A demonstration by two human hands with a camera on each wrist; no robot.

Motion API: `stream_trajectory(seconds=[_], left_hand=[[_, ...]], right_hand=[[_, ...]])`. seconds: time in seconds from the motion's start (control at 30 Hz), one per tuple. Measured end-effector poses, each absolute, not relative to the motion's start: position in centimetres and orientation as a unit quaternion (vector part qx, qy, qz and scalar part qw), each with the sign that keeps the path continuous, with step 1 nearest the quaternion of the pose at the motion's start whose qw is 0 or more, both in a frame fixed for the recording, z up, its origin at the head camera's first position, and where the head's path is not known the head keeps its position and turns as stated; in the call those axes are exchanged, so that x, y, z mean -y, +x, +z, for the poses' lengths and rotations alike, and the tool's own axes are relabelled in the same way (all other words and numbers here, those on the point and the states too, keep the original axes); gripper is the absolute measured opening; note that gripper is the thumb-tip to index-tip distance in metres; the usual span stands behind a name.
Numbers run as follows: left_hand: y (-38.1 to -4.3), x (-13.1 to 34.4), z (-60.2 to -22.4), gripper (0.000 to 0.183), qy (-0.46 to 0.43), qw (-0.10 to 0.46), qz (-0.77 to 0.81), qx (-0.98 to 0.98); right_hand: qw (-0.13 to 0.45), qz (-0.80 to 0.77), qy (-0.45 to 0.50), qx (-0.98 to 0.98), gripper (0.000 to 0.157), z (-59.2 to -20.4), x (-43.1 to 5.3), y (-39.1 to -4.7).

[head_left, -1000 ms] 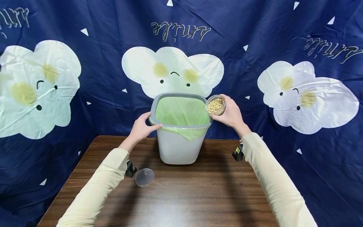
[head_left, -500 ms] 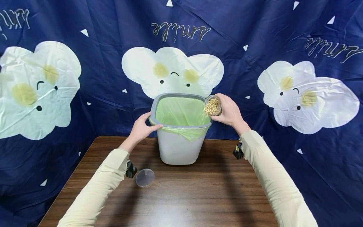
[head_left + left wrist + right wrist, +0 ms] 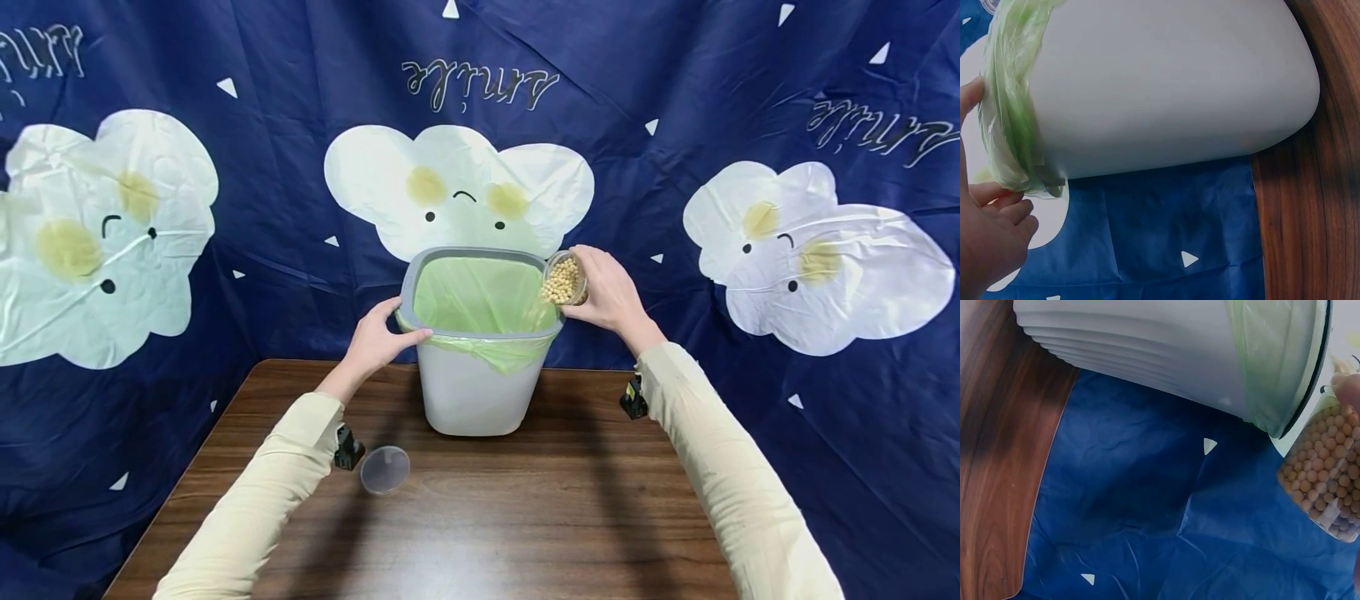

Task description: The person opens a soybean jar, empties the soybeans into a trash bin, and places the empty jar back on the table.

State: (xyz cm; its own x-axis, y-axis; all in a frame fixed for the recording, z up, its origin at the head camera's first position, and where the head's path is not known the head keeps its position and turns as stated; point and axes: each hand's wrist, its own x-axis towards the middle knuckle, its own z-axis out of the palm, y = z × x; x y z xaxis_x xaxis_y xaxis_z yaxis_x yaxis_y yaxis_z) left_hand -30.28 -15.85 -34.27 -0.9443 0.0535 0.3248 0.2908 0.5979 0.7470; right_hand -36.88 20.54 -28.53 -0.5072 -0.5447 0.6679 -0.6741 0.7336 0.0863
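A light grey trash can point(image 3: 480, 392) with a grey rim and a green bag liner point(image 3: 457, 292) stands upright on the table. My left hand point(image 3: 378, 337) grips its left front corner, the thumb along the rim and the fingers at the side. Over the right side of the rim, my right hand point(image 3: 613, 293) holds a clear jar point(image 3: 1319, 481) tilted with its mouth toward the can. Pale yellow soybeans point(image 3: 561, 283) fill much of the jar, and some spill in a blurred stream down into the liner. The can's bottom inside is hidden.
A round clear lid point(image 3: 386, 470) lies on the brown wooden table point(image 3: 510, 517), near my left wrist. Behind and at both sides hangs a dark blue curtain point(image 3: 270, 167) printed with white clouds.
My right hand has moved slightly left and tipped the jar further; soybeans now pour from it into the trash can. The left hand stays on the rim.
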Motion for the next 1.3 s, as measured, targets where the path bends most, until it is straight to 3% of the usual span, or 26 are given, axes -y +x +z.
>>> stream_trajectory(seconds=[1.3], left_hand=[[-30.4,15.8,-34.4,0.079,-0.093,0.123,-0.451,0.879]], right_hand=[[0.371,0.045,0.38,0.846,0.084,-27.8,-18.5,-37.4]])
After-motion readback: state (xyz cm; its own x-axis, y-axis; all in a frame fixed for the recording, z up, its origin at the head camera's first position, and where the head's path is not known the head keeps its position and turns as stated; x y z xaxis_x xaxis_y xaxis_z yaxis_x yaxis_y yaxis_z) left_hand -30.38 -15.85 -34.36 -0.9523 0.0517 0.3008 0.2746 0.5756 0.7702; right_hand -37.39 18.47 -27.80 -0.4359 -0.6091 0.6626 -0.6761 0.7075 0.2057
